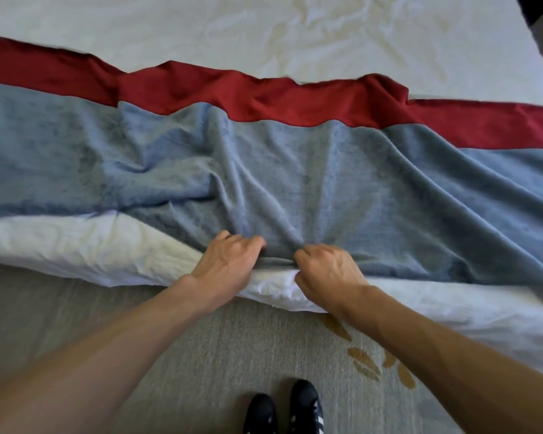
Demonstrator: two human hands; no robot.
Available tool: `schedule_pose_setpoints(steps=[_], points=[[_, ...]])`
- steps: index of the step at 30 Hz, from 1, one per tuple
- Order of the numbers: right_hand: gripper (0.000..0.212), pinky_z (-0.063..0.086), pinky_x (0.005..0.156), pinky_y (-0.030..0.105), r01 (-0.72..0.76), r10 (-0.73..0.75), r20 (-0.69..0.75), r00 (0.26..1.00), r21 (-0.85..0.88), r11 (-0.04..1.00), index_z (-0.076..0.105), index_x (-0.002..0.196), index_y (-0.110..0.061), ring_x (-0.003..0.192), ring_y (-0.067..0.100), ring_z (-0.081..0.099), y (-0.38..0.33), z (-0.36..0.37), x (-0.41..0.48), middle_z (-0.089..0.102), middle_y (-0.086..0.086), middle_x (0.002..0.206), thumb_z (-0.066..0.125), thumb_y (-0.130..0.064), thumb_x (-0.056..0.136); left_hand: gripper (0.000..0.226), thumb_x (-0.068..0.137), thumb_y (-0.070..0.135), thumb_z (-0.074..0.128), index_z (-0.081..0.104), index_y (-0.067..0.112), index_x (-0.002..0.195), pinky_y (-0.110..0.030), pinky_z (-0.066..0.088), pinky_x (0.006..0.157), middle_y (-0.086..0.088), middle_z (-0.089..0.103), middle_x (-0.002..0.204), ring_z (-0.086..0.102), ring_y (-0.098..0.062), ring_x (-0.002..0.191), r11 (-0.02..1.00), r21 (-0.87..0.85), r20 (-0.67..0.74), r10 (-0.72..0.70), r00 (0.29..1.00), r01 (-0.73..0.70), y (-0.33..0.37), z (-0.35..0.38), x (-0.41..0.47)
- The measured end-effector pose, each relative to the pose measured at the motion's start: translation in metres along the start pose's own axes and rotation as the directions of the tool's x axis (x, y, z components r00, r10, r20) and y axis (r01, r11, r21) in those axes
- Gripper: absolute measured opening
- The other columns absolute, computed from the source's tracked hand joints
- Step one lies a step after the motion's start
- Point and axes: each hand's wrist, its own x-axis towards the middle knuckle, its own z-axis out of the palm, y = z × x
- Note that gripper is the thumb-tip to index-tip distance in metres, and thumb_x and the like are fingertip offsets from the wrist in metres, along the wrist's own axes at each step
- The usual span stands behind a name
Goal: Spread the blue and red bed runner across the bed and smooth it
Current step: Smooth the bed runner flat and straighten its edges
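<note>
The long bed runner (295, 170), soft grey-blue fabric w/ a dark red band along its far edge, lies across the bed from left to right. It is not flat: many folds run from the middle down to the near edge, and the red band is wavy. Under it is the white wrinkled bed sheet (264, 32), and at the near side the white duvet edge (76, 245) hangs over the mattress side.

The left hand (229, 261) has its fingers curled and grips the near blue edge of the runner. The right hand (326, 267) is just beside it, fingers also curled, pinching the same edge; the fabric bunches up btw. both hands.

Below is the grey carpet (201, 355) w/ a yellow-brown leaf pattern, and two black shoes (282, 411) w/ white stripes.
</note>
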Motion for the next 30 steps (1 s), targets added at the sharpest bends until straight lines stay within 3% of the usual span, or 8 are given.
schedule_pose_setpoints(steps=[2, 7, 10, 15, 20, 22, 30], points=[[0.012, 0.03, 0.053, 0.027, 0.005, -0.004, -0.021, 1.0, 0.029, 1.0, 0.057, 0.07, -0.01, 0.06, 0.027, 0.056, 0.0, -0.001, 0.0, 0.058, 0.006, 0.069, 0.06, -0.021, 0.074, 0.011, 0.088, 0.011, 0.049, 0.058, 0.016, 0.092, -0.034, 0.036, 0.069, 0.001, 0.065, 0.078, 0.059, -0.02, 0.071, 1.0, 0.024, -0.05, 0.017, 0.999, -0.015, 0.0, 0.002, 0.0], [0.025, 0.038, 0.054, 0.03, -0.019, 0.029, -0.09, 0.995, 0.109, 0.994, 0.058, 0.084, -0.014, 0.069, 0.024, 0.055, 0.006, -0.015, 0.011, 0.055, 0.002, 0.08, 0.043, -0.034, 0.085, 0.034, 0.089, 0.032, 0.03, 0.061, 0.017, 0.09, -0.038, 0.039, 0.071, -0.001, 0.058, 0.087, 0.054, -0.021, 0.079, 0.998, 0.048, -0.172, -0.03, 0.985, 0.038, -0.011, -0.018, 0.014], [0.025, 0.047, 0.062, 0.036, -0.015, 0.025, -0.088, 0.996, 0.103, 0.995, 0.06, 0.093, -0.014, 0.078, 0.026, 0.057, 0.007, -0.034, 0.031, 0.057, 0.004, 0.088, 0.045, -0.033, 0.087, 0.037, 0.088, 0.033, 0.031, 0.062, 0.015, 0.094, -0.041, 0.041, 0.071, -0.004, 0.059, 0.091, 0.055, -0.025, 0.082, 0.991, 0.097, -0.187, -0.072, 0.98, 0.092, -0.028, -0.035, 0.029], [0.031, 0.05, 0.073, 0.039, -0.012, 0.023, -0.129, 0.991, 0.09, 0.996, 0.06, 0.107, -0.012, 0.095, 0.031, 0.059, -0.011, -0.058, 0.076, 0.061, 0.008, 0.103, 0.045, -0.03, 0.088, 0.034, 0.088, 0.034, 0.035, 0.061, 0.016, 0.1, -0.043, 0.041, 0.077, -0.005, 0.059, 0.098, 0.056, -0.028, 0.09, 0.97, 0.112, -0.178, -0.193, 0.965, 0.214, -0.071, -0.059, 0.033], [0.027, 0.047, 0.068, 0.039, 0.03, -0.022, -0.117, 0.993, 0.067, 0.997, 0.057, 0.102, -0.01, 0.09, 0.033, 0.058, -0.049, -0.077, 0.127, 0.057, 0.01, 0.099, 0.047, -0.029, 0.086, 0.038, 0.086, 0.034, 0.036, 0.062, 0.013, 0.104, -0.044, 0.042, 0.077, -0.008, 0.058, 0.101, 0.058, -0.031, 0.091, 0.954, 0.104, -0.193, -0.259, 0.946, 0.282, -0.135, -0.082, 0.026], [0.025, 0.046, 0.066, 0.039, 0.021, -0.013, -0.121, 0.993, 0.06, 0.998, 0.057, 0.098, -0.008, 0.087, 0.035, 0.058, -0.067, -0.082, 0.156, 0.057, 0.012, 0.096, 0.049, -0.028, 0.084, 0.031, 0.088, 0.028, 0.047, 0.06, 0.011, 0.111, -0.045, 0.043, 0.078, -0.01, 0.057, 0.106, 0.059, -0.033, 0.093, 0.948, 0.062, -0.204, -0.294, 0.934, 0.312, -0.171, -0.09, 0.026], [0.038, 0.042, 0.079, 0.041, -0.05, 0.053, -0.166, 0.985, 0.022, 0.999, 0.059, 0.108, -0.009, 0.093, 0.037, 0.055, -0.142, -0.098, 0.283, 0.057, 0.014, 0.103, 0.047, -0.032, 0.079, 0.041, 0.084, 0.022, 0.06, 0.056, 0.01, 0.123, -0.047, 0.045, 0.082, -0.014, 0.057, 0.116, 0.059, -0.036, 0.099, 0.955, 0.078, -0.178, -0.269, 0.947, 0.286, -0.309, -0.116, 0.027]])
